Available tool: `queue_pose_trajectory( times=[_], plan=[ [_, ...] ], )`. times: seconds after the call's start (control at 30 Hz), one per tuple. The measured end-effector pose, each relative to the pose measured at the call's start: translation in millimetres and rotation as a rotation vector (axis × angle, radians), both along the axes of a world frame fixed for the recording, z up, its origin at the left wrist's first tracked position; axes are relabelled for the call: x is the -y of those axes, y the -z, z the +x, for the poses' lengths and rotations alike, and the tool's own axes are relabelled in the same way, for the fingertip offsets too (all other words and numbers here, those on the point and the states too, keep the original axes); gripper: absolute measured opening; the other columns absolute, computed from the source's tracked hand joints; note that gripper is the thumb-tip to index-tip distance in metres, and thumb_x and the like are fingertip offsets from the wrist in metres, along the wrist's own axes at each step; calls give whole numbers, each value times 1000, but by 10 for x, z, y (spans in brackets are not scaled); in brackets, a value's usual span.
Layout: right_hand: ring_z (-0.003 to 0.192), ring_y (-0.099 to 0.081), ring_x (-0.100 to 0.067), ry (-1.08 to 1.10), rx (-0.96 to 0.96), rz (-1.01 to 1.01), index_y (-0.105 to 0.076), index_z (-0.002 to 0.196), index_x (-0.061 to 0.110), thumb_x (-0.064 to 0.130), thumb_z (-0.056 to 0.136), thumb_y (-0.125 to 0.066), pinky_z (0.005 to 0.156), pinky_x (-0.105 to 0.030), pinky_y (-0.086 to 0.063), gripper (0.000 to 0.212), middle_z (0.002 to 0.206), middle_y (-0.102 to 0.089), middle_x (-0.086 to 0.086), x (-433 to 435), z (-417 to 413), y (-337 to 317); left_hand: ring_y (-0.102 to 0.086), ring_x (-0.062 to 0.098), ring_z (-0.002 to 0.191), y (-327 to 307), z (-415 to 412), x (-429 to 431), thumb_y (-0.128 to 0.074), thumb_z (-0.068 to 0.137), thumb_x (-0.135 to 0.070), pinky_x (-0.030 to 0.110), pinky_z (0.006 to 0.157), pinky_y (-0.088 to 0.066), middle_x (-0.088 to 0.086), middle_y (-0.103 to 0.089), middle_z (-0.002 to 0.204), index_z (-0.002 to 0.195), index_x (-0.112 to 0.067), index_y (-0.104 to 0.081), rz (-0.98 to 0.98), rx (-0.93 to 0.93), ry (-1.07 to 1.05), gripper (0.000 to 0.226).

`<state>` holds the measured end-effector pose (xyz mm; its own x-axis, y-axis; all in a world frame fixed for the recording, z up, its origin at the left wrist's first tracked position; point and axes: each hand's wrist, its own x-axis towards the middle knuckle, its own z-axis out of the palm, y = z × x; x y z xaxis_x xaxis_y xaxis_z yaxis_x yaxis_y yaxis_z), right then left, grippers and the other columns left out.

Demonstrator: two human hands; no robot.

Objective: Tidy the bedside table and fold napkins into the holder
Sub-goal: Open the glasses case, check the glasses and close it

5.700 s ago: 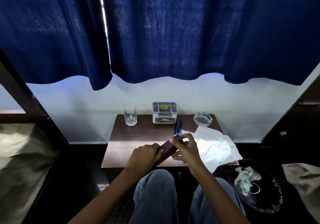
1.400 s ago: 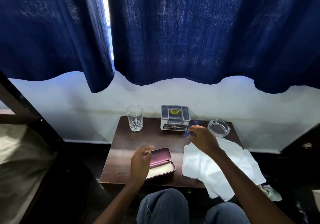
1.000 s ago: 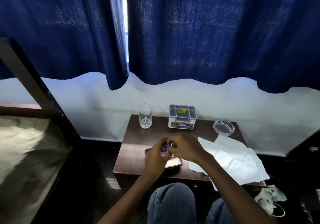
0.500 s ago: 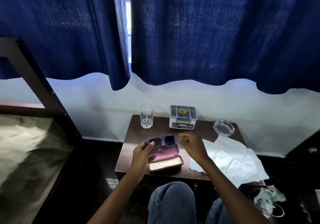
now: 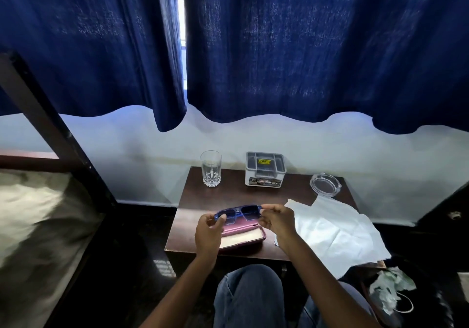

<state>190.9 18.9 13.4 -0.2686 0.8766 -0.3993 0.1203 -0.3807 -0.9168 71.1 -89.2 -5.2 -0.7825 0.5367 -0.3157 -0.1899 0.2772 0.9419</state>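
Observation:
Blue-framed sunglasses (image 5: 239, 212) are held just above an open maroon glasses case (image 5: 245, 236) that lies near the front edge of the dark wooden bedside table (image 5: 233, 195). My left hand (image 5: 209, 228) pinches the glasses' left end and my right hand (image 5: 278, 220) pinches the right end. Unfolded white napkins (image 5: 330, 228) lie spread over the table's right side and hang past its front edge. A grey napkin holder (image 5: 265, 169) stands at the back of the table.
A drinking glass (image 5: 210, 171) stands at the back left and a glass ashtray (image 5: 325, 184) at the back right. A bin with crumpled paper (image 5: 390, 289) sits on the floor to the right. A bed (image 5: 33, 216) is at left, blue curtains above.
My right hand fetched the sunglasses from the back of the table. Both hands now hold them at the ends, lower and closer over the open case.

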Motion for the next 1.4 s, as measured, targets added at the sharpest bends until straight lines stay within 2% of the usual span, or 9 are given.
queue_pose_trajectory(
  times=[0.13, 0.3, 0.53, 0.73, 0.87, 1.03, 1.13, 1.23, 1.4],
  plan=[
    [56, -46, -18, 37, 59, -4, -62, 68, -5, -4, 76, -57, 51, -23, -35, 10, 64, -52, -7, -1, -70, 226, -55, 31, 71, 279, -12, -44, -50, 88, -14, 33, 59, -40, 18, -61, 75, 78, 1, -63, -227, -273, 110, 22],
    [61, -38, -16, -136, 327, 172, -60, 59, -1, 12, 63, -51, 58, -28, -27, 17, 55, -43, -13, -25, -102, 654, -50, 29, 109, 404, 68, 31, -42, 89, -14, 34, 91, -40, 15, -57, 114, 109, -8, -61, -569, -455, 247, 28],
    [64, -41, -19, -272, 556, 236, -60, 79, -7, 15, 58, -39, 64, -31, -36, 37, 63, -49, -14, -87, -79, 1118, -42, 31, 121, 442, 161, 39, -45, 88, -19, 39, 99, -39, 8, -41, 136, 114, -7, -54, -665, -437, 338, 30],
    [61, -46, -19, -312, 586, 282, -62, 64, -5, -2, 66, -53, 53, -27, -30, 9, 62, -48, -9, -14, -15, 1028, -44, 28, 114, 519, 169, 100, -41, 89, -13, 38, 94, -41, 5, -41, 134, 111, -8, -54, -690, -504, 379, 26],
    [58, -45, -19, -329, 593, 307, -48, 44, 16, 0, 65, -59, 48, -24, -27, 28, 58, -49, -6, 33, 6, 978, -47, 29, 110, 576, 141, 117, -38, 88, -6, 34, 89, -41, 10, -45, 130, 103, -3, -56, -606, -486, 356, 23],
    [65, -51, -21, -360, 584, 303, -62, 59, 15, 4, 67, -65, 51, -21, -32, 14, 67, -57, -7, 56, 20, 901, -49, 30, 109, 619, 72, 121, -42, 87, -8, 30, 87, -37, 13, -50, 126, 81, -10, -47, -554, -467, 358, 9],
    [64, -50, -21, -361, 584, 290, -55, 51, 16, 2, 68, -63, 52, -24, -33, 23, 64, -56, -6, 69, 31, 922, -51, 32, 112, 642, 52, 119, -45, 88, -11, 33, 95, -40, 12, -50, 127, 106, -6, -58, -547, -447, 358, 23],
    [73, -58, -27, -341, 548, 280, -67, 69, 13, 2, 66, -59, 66, -29, -45, 14, 75, -63, -9, 71, 34, 923, -54, 35, 111, 618, 28, 123, -48, 85, -7, 40, 97, -44, 15, -55, 119, 118, -7, -51, -421, -396, 299, 34],
    [95, -61, -38, -342, 509, 169, -62, 100, 19, 8, 56, -58, 82, -42, -52, 46, 100, -63, -15, 7, 50, 896, -54, 38, 108, 591, -95, 103, -50, 79, 3, 38, 89, -42, 23, -59, 111, 132, 1, -38, -448, -246, 340, 54]
  ],
)
